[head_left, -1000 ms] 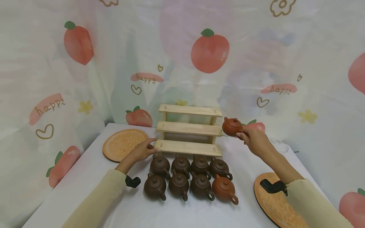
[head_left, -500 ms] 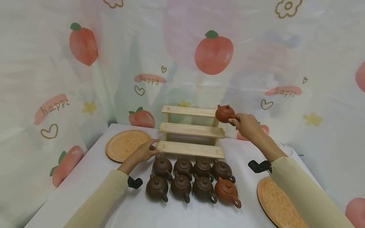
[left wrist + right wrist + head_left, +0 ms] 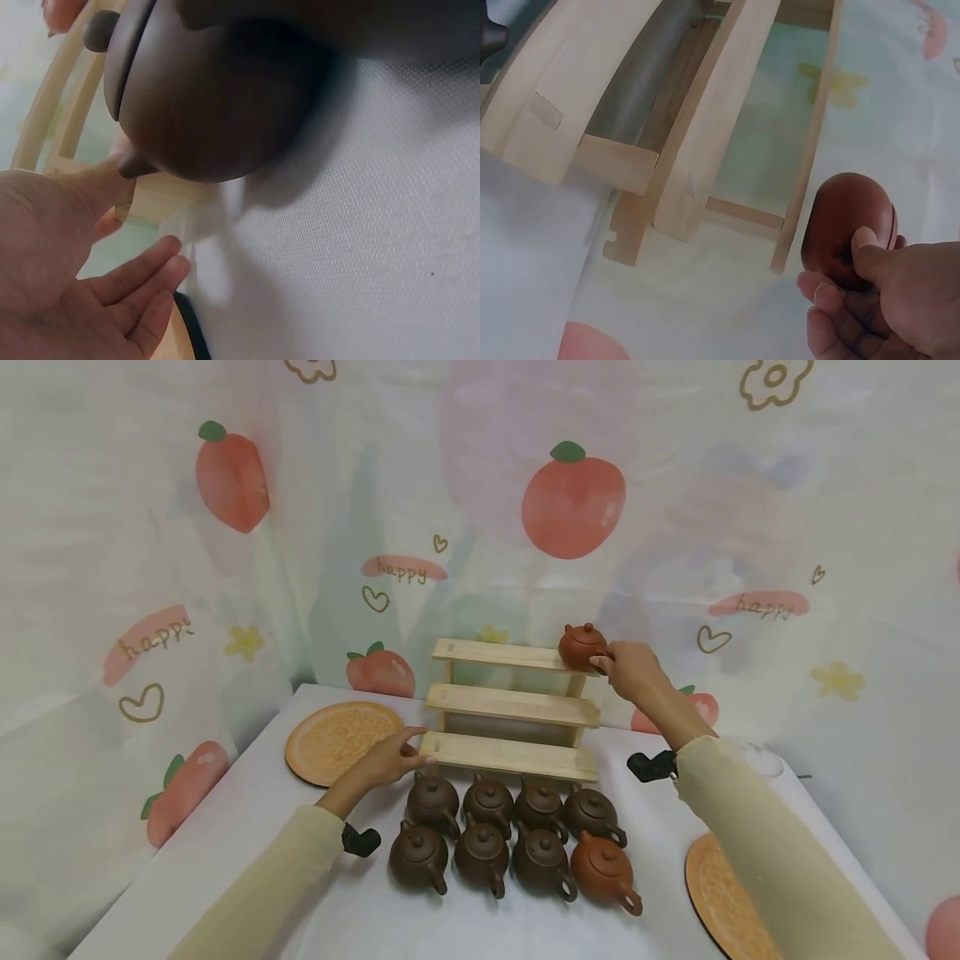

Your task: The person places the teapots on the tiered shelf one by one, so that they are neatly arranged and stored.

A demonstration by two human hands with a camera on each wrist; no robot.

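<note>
My right hand pinches the handle of a red-brown clay teapot, upright at the right end of the top plank of a three-tier wooden stand. In the right wrist view the teapot has its base turned to the top plank; whether they touch I cannot tell. My left hand holds the left end of the lowest plank between thumb and forefinger. The left wrist view shows its other fingers loosely bent and a dark teapot partly covering the grip.
Two rows of teapots stand before the stand: several dark brown ones and one red-brown teapot at front right. A round orange-patterned mat lies on the left of the white table, another mat on the right. Printed cloth hangs behind.
My right hand has carried the red-brown teapot up and left, from beside the stand to the right end of the top plank. The left hand keeps its place on the lowest plank.
</note>
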